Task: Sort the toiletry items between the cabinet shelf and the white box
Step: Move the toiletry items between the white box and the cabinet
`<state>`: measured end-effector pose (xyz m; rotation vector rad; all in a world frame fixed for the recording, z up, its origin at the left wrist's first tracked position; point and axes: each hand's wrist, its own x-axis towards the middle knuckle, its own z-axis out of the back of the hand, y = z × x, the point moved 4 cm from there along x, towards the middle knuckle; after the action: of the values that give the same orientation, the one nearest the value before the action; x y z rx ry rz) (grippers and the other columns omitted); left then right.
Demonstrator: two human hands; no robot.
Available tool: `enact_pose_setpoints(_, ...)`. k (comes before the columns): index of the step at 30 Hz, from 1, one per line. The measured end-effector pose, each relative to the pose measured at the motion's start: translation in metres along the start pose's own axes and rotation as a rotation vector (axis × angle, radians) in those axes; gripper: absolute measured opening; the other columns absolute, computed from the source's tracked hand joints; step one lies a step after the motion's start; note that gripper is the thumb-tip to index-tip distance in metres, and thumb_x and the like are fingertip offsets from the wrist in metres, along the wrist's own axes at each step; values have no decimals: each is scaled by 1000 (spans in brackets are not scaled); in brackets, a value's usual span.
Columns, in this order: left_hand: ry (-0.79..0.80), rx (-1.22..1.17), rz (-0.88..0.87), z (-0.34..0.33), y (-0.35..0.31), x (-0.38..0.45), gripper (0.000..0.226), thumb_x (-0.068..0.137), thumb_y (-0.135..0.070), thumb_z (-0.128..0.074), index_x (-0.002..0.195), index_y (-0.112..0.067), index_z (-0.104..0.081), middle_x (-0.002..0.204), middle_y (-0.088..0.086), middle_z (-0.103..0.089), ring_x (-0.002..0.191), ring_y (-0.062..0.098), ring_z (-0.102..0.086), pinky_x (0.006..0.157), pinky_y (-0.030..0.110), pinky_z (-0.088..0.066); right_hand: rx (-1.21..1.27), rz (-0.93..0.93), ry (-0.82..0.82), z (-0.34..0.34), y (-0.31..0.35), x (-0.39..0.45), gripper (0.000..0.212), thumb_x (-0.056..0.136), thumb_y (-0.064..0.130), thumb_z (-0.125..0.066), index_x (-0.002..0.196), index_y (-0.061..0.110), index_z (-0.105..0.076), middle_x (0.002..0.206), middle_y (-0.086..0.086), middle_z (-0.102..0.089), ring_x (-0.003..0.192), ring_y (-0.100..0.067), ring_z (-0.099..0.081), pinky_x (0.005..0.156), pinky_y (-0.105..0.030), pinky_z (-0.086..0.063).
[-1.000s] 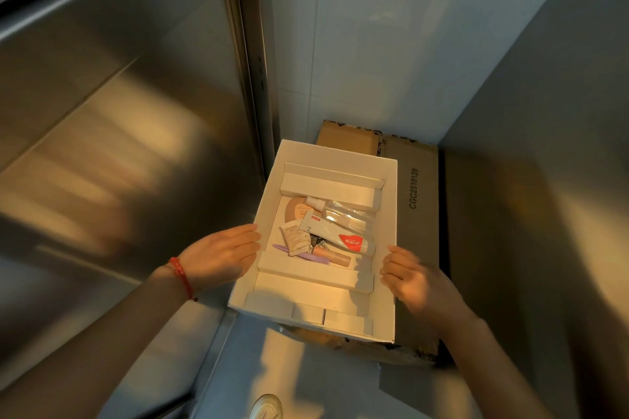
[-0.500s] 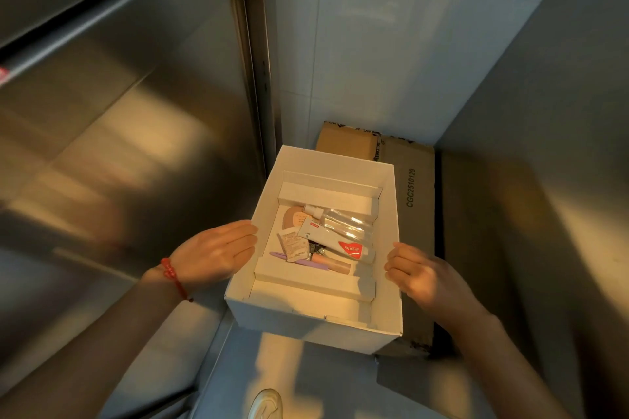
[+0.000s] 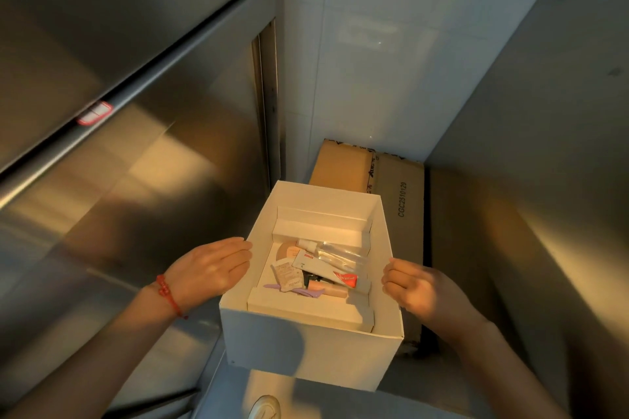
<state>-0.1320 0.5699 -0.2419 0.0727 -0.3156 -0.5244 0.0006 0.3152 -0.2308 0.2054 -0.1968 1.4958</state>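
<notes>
I hold the open white box (image 3: 306, 347) in the air between both hands, above the floor. My left hand (image 3: 211, 270) presses flat against its left wall with straight fingers. My right hand (image 3: 413, 286) grips the right rim, fingers curled outside and thumb at the edge. Inside lie a white toothpaste tube with a red end (image 3: 326, 270), a clear bottle with a white cap (image 3: 335, 250), a small sachet (image 3: 287, 277), a purple stick (image 3: 299, 292), a peach tube (image 3: 328, 290) and a round beige item (image 3: 285, 250). No cabinet shelf shows.
Brown cardboard boxes (image 3: 343, 167) lie beyond the white box against a white tiled wall (image 3: 374, 61). Steel cabinet doors (image 3: 102, 163) fill the left side, and a steel panel (image 3: 544, 214) rises on the right. A shoe tip (image 3: 263, 408) shows at the bottom edge.
The white box has risen off the cardboard box toward me, with both hands staying on its sides. The view has tilted up a little.
</notes>
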Motion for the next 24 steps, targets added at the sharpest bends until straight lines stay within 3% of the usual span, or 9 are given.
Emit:
enact_pose_setpoints(13, -19, 31, -4, 60, -36, -12, 46, 31, -22, -96, 71, -9, -77, 75, 6, -74, 72, 16, -72, 70, 31, -57, -121, 115, -35, 56, 38, -11, 27, 51, 17, -89, 73, 9, -76, 75, -4, -71, 71, -14, -69, 58, -21, -57)
enact_pose_setpoints(18, -26, 41, -23, 95, -51, -18, 45, 35, -24, -96, 73, -9, -77, 78, 7, -74, 74, 17, -72, 73, 32, -56, -172, 159, -48, 87, 55, -16, 17, 59, 16, -78, 75, 9, -76, 76, -5, -71, 71, -14, -70, 58, -19, -56)
enact_pose_setpoints(24, -34, 61, -59, 137, -72, -24, 41, 40, -26, -94, 73, -9, -76, 79, 6, -74, 75, 16, -72, 78, 29, -54, -202, 201, -65, 127, 81, -23, 21, 56, 14, -86, 74, 8, -76, 73, -6, -70, 69, -15, -69, 53, -21, -56)
